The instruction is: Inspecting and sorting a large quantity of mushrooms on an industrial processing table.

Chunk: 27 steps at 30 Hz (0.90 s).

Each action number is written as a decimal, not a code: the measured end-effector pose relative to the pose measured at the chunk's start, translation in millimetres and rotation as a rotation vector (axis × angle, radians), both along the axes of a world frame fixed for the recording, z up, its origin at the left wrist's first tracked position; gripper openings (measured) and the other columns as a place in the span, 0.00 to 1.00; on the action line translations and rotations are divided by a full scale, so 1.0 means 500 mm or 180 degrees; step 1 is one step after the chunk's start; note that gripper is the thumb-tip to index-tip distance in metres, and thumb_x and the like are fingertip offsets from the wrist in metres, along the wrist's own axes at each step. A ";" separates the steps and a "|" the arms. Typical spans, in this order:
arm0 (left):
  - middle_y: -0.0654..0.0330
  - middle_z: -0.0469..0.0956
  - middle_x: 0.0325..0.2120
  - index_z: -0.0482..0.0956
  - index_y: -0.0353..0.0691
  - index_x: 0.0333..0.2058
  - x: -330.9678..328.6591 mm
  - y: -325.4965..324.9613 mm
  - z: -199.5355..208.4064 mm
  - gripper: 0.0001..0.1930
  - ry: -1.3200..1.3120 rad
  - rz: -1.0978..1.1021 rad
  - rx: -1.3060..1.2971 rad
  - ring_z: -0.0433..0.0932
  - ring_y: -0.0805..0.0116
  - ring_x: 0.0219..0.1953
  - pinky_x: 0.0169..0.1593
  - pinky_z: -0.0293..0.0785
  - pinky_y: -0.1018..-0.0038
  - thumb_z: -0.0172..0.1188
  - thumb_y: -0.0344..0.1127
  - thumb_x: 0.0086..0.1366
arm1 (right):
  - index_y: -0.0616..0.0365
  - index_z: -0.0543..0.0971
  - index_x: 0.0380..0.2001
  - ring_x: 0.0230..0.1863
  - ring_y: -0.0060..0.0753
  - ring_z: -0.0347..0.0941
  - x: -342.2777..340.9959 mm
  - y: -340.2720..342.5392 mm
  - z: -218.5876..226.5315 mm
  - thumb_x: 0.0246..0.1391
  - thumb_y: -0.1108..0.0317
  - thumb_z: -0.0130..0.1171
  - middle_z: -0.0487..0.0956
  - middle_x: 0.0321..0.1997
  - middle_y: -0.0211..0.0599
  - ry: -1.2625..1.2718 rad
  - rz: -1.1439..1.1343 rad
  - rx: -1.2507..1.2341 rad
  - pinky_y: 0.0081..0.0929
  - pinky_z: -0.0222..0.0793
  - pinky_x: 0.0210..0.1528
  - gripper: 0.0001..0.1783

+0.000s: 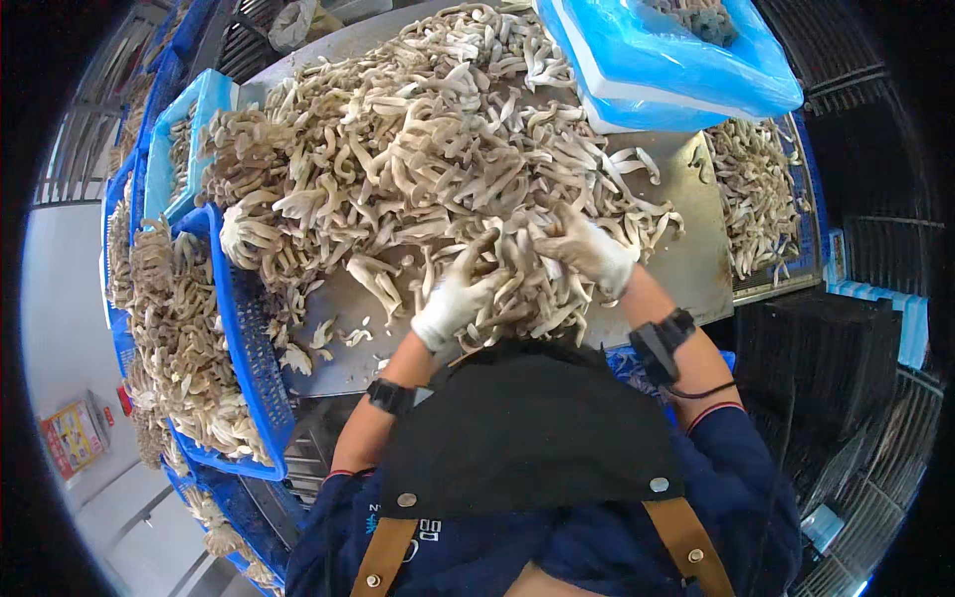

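A large heap of pale, long-stemmed mushrooms [428, 149] covers the metal table in front of me. Both my hands wear white gloves and work at the near side of the heap. My left hand [460, 300] is curled with its thumb and fingers around mushrooms at the heap's front edge. To its right, my right hand [592, 251] reaches in from the right, its fingers closed on mushrooms and its fingertips partly hidden among the stems. Between the hands lies a cluster of loose mushrooms [527, 294].
Mushrooms fill a blue plastic crate [231, 328] at the left. Behind it stands a light-blue box [211, 95]. A white foam box lined with blue film [686, 95] sits on the table's far right. Another mushroom-filled crate [756, 199] is farther right. Scraps [343, 338] dot the metal table [701, 254].
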<state>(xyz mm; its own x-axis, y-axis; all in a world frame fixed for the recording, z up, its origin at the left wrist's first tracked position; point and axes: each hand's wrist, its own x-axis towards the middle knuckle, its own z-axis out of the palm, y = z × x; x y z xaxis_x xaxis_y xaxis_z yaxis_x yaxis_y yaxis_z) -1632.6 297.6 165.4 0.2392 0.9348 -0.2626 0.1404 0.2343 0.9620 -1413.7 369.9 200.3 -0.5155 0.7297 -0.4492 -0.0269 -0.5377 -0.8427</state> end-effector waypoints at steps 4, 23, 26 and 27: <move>0.56 0.72 0.51 0.67 0.39 0.58 -0.079 -0.031 0.016 0.24 0.0185 0.1121 -0.0081 0.74 0.72 0.44 0.47 0.72 0.76 0.58 0.32 0.64 | 0.64 0.54 0.64 0.43 0.24 0.71 0.071 -0.005 0.010 0.51 0.78 0.56 0.74 0.48 0.42 -0.0720 -0.0147 0.0423 0.22 0.70 0.44 0.38; 0.51 0.69 0.54 0.62 0.34 0.58 -0.028 -0.074 -0.035 0.25 -0.0083 0.1023 -0.0045 0.70 0.66 0.54 0.56 0.67 0.73 0.57 0.30 0.64 | 0.58 0.71 0.49 0.52 0.48 0.68 0.095 0.009 -0.011 0.48 0.61 0.59 0.73 0.48 0.47 -0.3805 0.1873 0.3248 0.41 0.63 0.54 0.24; 0.53 0.72 0.51 0.60 0.32 0.58 -0.112 -0.152 -0.166 0.26 -0.0263 0.1150 -0.1208 0.75 0.69 0.47 0.47 0.74 0.75 0.57 0.33 0.65 | 0.59 0.73 0.43 0.41 0.42 0.74 0.071 -0.047 0.031 0.53 0.64 0.56 0.77 0.36 0.47 -0.2856 0.1526 0.1550 0.37 0.70 0.46 0.16; 0.53 0.73 0.50 0.59 0.31 0.59 -0.115 -0.152 -0.196 0.28 -0.0342 0.0749 -0.1514 0.76 0.70 0.45 0.45 0.75 0.76 0.58 0.35 0.64 | 0.59 0.72 0.44 0.37 0.35 0.75 0.088 -0.098 -0.026 0.54 0.64 0.57 0.77 0.37 0.42 -0.2371 0.1365 0.0565 0.31 0.71 0.40 0.16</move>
<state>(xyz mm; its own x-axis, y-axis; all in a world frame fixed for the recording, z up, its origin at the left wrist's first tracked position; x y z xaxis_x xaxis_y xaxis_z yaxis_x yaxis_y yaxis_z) -1690.2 221.7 67.5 0.0867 0.7502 -0.6555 -0.0617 0.6607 0.7481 -1369.8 320.8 187.2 -0.3793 0.6314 -0.6764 0.7380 -0.2345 -0.6327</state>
